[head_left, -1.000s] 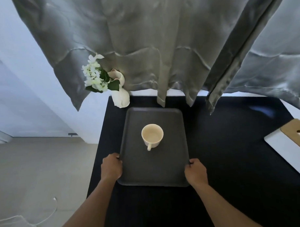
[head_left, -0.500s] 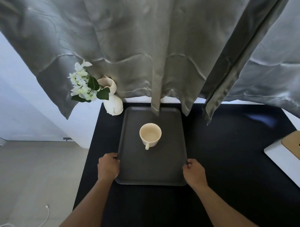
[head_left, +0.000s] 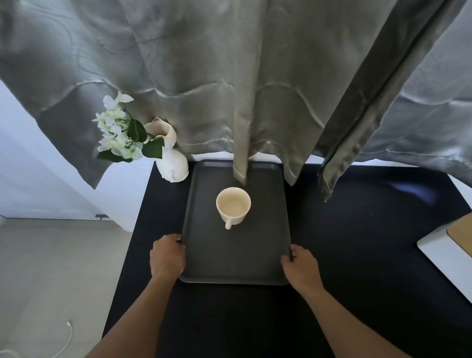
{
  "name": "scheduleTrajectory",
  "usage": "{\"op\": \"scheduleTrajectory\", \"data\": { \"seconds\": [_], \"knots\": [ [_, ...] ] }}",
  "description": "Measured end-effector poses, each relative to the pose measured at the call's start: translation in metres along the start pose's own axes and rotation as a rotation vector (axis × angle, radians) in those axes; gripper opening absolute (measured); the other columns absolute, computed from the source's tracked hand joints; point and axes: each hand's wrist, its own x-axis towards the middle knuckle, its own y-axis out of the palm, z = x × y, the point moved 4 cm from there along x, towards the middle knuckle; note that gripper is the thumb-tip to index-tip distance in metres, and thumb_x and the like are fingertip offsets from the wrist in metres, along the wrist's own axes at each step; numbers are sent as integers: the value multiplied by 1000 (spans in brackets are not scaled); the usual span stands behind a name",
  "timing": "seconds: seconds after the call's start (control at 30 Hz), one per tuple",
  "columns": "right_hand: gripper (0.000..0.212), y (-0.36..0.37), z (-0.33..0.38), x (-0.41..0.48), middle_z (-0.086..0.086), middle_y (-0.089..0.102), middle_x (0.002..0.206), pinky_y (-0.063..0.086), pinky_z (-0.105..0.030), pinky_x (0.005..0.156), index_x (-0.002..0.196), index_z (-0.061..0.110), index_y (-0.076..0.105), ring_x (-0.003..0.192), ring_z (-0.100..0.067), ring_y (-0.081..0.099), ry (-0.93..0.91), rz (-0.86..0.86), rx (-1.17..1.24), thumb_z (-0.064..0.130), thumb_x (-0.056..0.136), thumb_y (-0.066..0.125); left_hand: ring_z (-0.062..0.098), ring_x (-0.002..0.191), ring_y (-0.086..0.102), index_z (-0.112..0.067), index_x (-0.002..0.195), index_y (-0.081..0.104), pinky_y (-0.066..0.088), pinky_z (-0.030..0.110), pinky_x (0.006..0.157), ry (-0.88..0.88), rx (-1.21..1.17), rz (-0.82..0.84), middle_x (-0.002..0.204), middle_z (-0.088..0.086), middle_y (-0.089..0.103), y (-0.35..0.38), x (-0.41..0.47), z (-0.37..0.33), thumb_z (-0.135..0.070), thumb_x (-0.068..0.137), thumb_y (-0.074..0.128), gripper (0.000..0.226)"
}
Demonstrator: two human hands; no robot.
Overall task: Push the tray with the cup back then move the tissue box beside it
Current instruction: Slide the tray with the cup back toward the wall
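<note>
A dark grey tray [head_left: 237,261] lies on the black table, its far edge at the back of the table under the curtain hem. An empty cream cup [head_left: 233,205] stands on the tray's middle, handle pointing toward me. My left hand [head_left: 166,257] grips the tray's left rim near the front corner. My right hand [head_left: 301,267] grips the right rim near the front corner. The white tissue box [head_left: 446,254] with a wooden lid sits at the table's right edge, partly cut off by the frame.
A white vase [head_left: 172,162] with white flowers stands at the back left corner, just beside the tray. Grey curtains [head_left: 253,84] hang over the table's back edge, one fold touching the tray. Black tabletop [head_left: 351,228] lies between tray and tissue box.
Both hands have slid the tray with the cup away from me, until its far edge went under the curtain beside the vase. The tissue box has not moved.
</note>
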Motion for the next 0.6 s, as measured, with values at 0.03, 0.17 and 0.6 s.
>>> {"op": "scheduleTrajectory", "data": {
  "seconds": [0.03, 0.17, 0.6],
  "knots": [
    [51, 0, 0, 0, -8, 49, 133, 41, -28, 86, 141, 13, 40, 110, -18, 52, -8, 2, -2, 22, 93, 54, 43, 107, 60, -9, 120, 68, 48, 44, 88, 5, 0, -5, 115, 20, 68, 1, 0, -1, -7, 89, 54, 34],
    [50, -2, 0, -1, -7, 48, 132, 43, -30, 89, 141, 13, 40, 111, -18, 51, -33, 18, -26, 22, 93, 53, 42, 97, 63, -9, 113, 70, 46, 41, 73, 15, 71, -42, 107, 17, 70, 3, -3, -4, -7, 91, 52, 29],
    [48, -11, 30, -33, -1, 37, 145, 41, -35, 100, 141, 19, 38, 128, -19, 42, -226, 10, -203, 30, 96, 48, 31, 76, 61, -10, 84, 64, 43, 36, 63, 285, 224, -46, 84, 6, 65, -7, -32, -34, -30, 95, 48, 28]
  ]
}}
